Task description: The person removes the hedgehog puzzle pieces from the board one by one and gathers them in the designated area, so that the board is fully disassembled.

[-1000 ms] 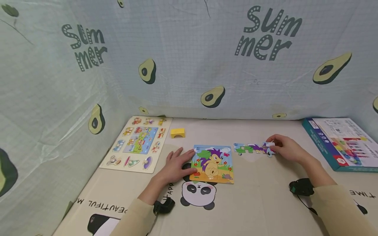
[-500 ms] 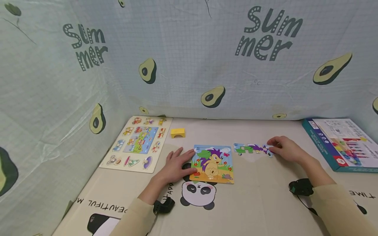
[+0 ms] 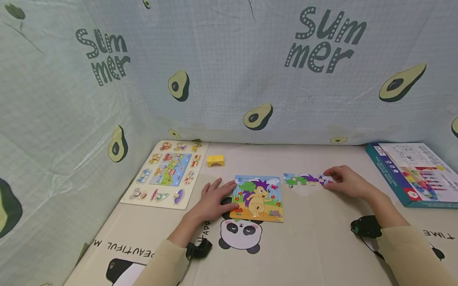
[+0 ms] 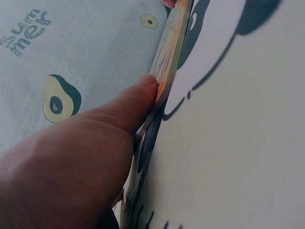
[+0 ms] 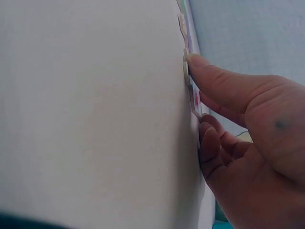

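A square hedgehog jigsaw puzzle lies on the table, mid-view. My left hand rests at its left edge, fingers spread and fairly straight, with the thumb on the lower left corner in the left wrist view. To the right is a row of joined jigsaw pieces, showing green leaf and purple spikes. At its right end, my right hand has thumb and index finger around the end jigsaw piece, thumb at the near edge and index at the far edge. The other right fingers are curled beside it.
A pegged picture board lies at the left, beside a yellow arch block. At the far right is a flat teal-edged box. A printed cloth wall closes off the back.
The end jigsaw piece, earlier lower and askew under my right fingers, now lies in line with the row. My right fingertips shifted slightly; my left hand stayed put.
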The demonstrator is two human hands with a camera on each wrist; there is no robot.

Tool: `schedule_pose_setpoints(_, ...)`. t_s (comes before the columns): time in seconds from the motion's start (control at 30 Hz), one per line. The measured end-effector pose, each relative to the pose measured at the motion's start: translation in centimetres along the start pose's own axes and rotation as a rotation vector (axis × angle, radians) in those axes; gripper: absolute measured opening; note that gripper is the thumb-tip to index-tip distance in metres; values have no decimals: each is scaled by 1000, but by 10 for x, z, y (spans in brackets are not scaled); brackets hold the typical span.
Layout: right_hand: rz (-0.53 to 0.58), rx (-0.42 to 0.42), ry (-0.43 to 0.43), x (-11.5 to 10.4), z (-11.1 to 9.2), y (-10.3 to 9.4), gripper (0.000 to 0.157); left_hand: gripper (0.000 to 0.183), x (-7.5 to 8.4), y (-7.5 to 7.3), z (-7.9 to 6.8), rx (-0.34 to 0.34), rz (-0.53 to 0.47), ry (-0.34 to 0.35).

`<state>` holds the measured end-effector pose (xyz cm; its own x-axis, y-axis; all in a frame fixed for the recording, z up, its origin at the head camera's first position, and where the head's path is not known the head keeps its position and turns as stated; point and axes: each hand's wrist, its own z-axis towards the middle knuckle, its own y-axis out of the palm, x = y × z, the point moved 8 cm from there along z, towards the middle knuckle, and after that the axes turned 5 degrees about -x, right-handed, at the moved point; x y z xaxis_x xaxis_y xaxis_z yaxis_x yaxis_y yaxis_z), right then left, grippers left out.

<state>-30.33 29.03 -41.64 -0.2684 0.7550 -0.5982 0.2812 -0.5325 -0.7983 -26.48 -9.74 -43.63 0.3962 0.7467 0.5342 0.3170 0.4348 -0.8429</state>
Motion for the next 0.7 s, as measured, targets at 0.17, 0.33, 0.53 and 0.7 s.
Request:
schedule_pose_setpoints(0.17,5,-4,21,1,0,1,48,70,0,0,0,-1,3,-1)
schedule_pose_setpoints(0.33,8,10,9,-9,-1,-1,49,71,1,-1,0,-1,1,2)
schedule_pose_setpoints(0.53,25,31,-17,-29,4,-2,52,70,1,-1,-1,3,-3,4)
schedule_pose_setpoints(0.7,47,62,-64,-49,12,1,50,70,1,-1,-1,0,0,4)
